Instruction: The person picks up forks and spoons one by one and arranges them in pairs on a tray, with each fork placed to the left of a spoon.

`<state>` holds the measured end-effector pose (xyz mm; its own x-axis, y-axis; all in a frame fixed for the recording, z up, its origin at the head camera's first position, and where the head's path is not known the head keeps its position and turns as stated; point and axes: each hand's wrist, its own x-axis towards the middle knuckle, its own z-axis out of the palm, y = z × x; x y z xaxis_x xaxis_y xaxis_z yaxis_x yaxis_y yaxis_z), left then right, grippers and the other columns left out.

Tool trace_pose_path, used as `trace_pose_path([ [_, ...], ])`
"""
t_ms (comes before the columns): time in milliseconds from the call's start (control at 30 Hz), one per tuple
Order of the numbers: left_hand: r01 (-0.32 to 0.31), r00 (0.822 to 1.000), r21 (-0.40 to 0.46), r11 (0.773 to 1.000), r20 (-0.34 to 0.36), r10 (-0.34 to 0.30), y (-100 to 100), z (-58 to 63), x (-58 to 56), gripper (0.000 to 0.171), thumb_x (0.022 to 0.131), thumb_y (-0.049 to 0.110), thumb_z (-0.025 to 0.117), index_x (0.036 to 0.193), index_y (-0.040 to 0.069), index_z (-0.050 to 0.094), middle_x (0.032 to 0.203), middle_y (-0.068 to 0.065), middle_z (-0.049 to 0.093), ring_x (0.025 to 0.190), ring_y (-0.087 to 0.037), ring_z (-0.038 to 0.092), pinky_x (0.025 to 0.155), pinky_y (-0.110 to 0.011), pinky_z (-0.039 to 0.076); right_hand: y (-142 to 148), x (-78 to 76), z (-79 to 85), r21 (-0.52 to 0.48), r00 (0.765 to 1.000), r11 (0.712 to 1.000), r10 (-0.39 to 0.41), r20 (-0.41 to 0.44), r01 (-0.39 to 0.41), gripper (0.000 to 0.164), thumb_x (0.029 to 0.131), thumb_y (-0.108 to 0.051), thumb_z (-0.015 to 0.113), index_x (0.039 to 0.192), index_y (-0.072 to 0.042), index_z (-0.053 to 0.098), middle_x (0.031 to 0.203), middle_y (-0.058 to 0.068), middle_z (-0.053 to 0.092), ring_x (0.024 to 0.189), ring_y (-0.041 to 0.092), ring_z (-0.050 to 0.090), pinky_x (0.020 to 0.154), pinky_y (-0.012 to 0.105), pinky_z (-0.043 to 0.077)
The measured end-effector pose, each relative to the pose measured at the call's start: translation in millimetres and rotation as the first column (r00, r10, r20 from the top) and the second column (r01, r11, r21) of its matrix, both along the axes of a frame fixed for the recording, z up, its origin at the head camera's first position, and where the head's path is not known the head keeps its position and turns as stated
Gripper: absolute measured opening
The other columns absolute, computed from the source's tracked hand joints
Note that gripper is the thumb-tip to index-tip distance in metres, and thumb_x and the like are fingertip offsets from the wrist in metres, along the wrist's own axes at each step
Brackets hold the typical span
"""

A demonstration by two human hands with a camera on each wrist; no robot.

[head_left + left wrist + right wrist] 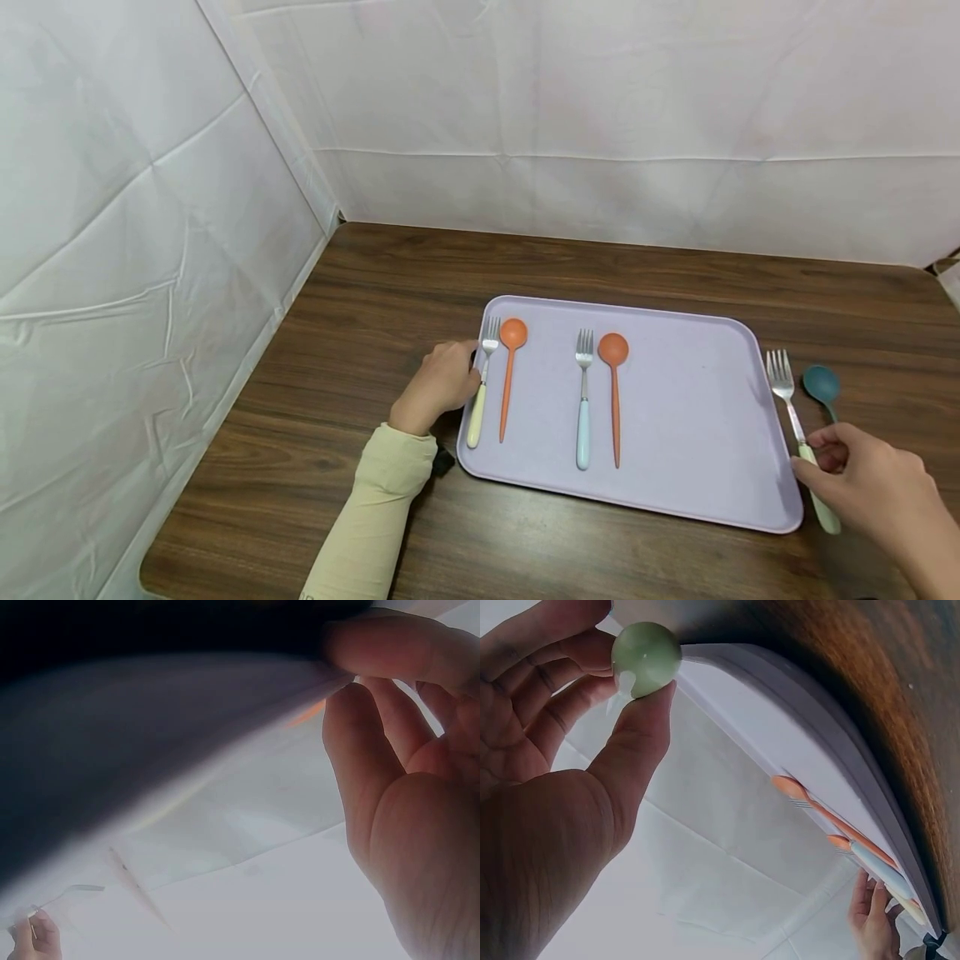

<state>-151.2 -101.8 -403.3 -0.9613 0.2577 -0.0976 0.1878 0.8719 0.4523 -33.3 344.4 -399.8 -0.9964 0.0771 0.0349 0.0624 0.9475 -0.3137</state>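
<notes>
My left hand (441, 382) pinches the left rim of a lilac tray (697, 425); the left wrist view shows thumb and fingers meeting at that edge. Just off the tray's right side, my right hand (873, 475) holds a fork with a pale green handle (825, 512) between thumb and fingers, its tines pointing away. In the right wrist view the rounded handle end (646, 660) appears close up. A teal spoon (821, 382) lies right of that fork, its handle partly hidden by the hand.
On the tray lie a yellow-handled fork (476, 417), an orange spoon (507, 387), a light blue-handled fork (583, 425) and another orange spoon (615, 392). The dark wooden table (337, 333) meets white sheeting (600, 100) behind and at left.
</notes>
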Motion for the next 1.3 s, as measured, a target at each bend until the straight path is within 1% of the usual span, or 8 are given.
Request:
trace_pose_path([
  [233,-0.008,1.0,0.002,1.0,0.004,0.008,0.4,0.8,0.4,0.037,0.085,0.006,0.053,0.122,0.006,0.059,0.109,-0.013,0.062,0.094,-0.025,0.057,0.077,-0.042,0.047,-3.9,-1.3,0.5,-0.009,1.0,1.0,0.007,0.028,-0.007,0.034,0.074,-0.031,0.074,0.088,-0.003,0.061,0.069,-0.003,0.061,0.06,0.017,0.054,0.049,0.036,0.037],
  [500,-0.011,1.0,-0.001,1.0,0.018,0.011,0.8,1.6,0.4,0.038,0.086,0.007,0.053,0.124,0.006,0.058,0.111,-0.013,0.061,0.095,-0.026,0.057,0.078,-0.042,0.047,-5.1,-1.9,0.0,-0.004,0.999,1.0,0.014,0.03,-0.014,0.034,0.074,-0.031,0.075,0.087,-0.003,0.061,0.068,-0.004,0.06,0.058,0.015,0.053,0.048,0.035,0.038],
  [700,-0.017,0.999,-0.008,1.0,0.032,0.017,0.7,1.6,0.0,0.039,0.086,0.008,0.053,0.124,0.007,0.058,0.111,-0.013,0.061,0.095,-0.025,0.057,0.078,-0.043,0.047,-5.9,-3.0,-0.1,-0.022,0.998,0.999,0.033,0.061,-0.031,0.035,0.077,-0.032,0.072,0.09,-0.001,0.061,0.069,-0.004,0.061,0.059,0.015,0.054,0.048,0.034,0.04],
  [1000,-0.02,0.999,-0.007,1.0,0.029,0.02,0.3,1.6,0.0,0.038,0.086,0.008,0.053,0.124,0.007,0.058,0.109,-0.012,0.061,0.092,-0.025,0.057,0.076,-0.043,0.047,-12.7,-2.5,-1.9,-0.031,0.997,0.999,0.046,0.065,-0.044,0.035,0.079,-0.034,0.071,0.091,-0.003,0.062,0.07,-0.004,0.061,0.056,0.012,0.05,0.047,0.031,0.036],
  [1167,-0.023,0.999,-0.003,1.0,0.035,0.023,0.4,1.3,-0.1,0.039,0.086,0.009,0.053,0.125,0.008,0.058,0.109,-0.012,0.061,0.09,-0.024,0.056,0.075,-0.042,0.048,-16.5,-3.3,-2.7,-0.028,0.998,0.998,0.052,0.036,-0.051,0.033,0.078,-0.032,0.072,0.089,-0.003,0.062,0.068,-0.006,0.06,0.056,0.011,0.049,0.048,0.03,0.034],
  [1300,-0.019,0.999,-0.008,1.0,0.031,0.019,0.3,1.0,-0.1,0.04,0.086,0.009,0.053,0.125,0.008,0.058,0.109,-0.012,0.061,0.091,-0.024,0.056,0.076,-0.042,0.047,-19.6,-4.4,-3.2,-0.037,0.998,0.998,0.053,0.035,-0.052,0.034,0.078,-0.033,0.072,0.089,-0.003,0.062,0.068,-0.005,0.06,0.057,0.012,0.049,0.048,0.03,0.035],
])
